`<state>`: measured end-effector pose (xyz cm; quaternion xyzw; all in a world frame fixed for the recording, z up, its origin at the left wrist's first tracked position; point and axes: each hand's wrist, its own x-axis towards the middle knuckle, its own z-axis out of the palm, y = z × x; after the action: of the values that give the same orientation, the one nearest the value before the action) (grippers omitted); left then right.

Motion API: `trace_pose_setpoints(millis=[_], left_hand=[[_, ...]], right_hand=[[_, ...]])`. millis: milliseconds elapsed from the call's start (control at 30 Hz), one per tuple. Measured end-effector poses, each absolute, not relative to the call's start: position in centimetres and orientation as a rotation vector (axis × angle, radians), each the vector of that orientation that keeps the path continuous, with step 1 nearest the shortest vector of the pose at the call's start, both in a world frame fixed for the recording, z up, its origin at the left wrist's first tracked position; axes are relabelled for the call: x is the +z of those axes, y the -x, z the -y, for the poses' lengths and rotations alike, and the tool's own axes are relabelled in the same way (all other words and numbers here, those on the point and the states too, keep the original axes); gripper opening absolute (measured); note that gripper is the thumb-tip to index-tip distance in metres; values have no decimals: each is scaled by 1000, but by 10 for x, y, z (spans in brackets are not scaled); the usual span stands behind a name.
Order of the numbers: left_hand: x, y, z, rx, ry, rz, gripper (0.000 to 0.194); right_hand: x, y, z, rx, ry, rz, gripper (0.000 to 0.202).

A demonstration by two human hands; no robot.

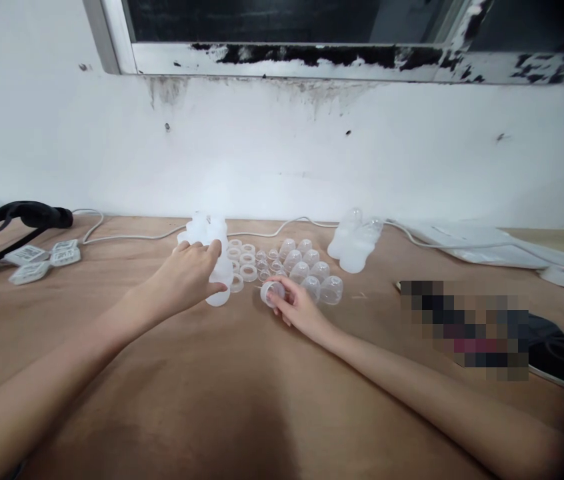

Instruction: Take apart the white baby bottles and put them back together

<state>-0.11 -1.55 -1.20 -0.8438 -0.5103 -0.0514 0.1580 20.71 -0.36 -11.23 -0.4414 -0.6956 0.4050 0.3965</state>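
My right hand (298, 308) is closed around a small round translucent cap-like part (271, 293), held just above the table with its open rim facing left. My left hand (193, 270) is by a cluster of frosted white bottles (219, 292) on the left, thumb apart from the fingers; whether the fingertips touch a bottle is hidden. Between the hands lie several white collar rings (248, 272) in rows. Beside them are several small clear nipples (263, 265). Several clear domed caps (331, 291) stand in two rows behind and right of my right hand.
Another group of frosted bottles (353, 248) stands at the back right. A white cable (282, 230) runs along the wall. Labelled white packets (31, 273) and a black strap-like object (32, 217) lie left. A phone-like pixelated item (467, 333) and plastic bags (472, 243) lie right.
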Motion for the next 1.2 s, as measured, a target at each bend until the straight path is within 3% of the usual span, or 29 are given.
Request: trace_pose_setpoints(millis=[200, 367, 467, 733, 933, 1200], left_hand=[[-27, -11, 19, -608, 2818, 1492, 41], [-74, -28, 15, -1262, 2813, 1549, 34], [-98, -33, 13, -1497, 2848, 1479, 43], [-103, -33, 11, -1522, 2904, 1440, 47], [-101, -32, 11, -1545, 2996, 1482, 49], [-97, -31, 9, -1435, 3019, 1526, 46]], right_hand=[[-115, -206, 1, 1195, 1003, 1583, 31], [-115, -208, -1, 1153, 879, 1416, 22], [-117, -209, -2, 1122, 850, 1385, 20], [-116, -207, -3, 1149, 844, 1327, 21], [-110, -209, 2, 1118, 844, 1382, 43], [-99, -206, 5, 1133, 656, 1288, 34]])
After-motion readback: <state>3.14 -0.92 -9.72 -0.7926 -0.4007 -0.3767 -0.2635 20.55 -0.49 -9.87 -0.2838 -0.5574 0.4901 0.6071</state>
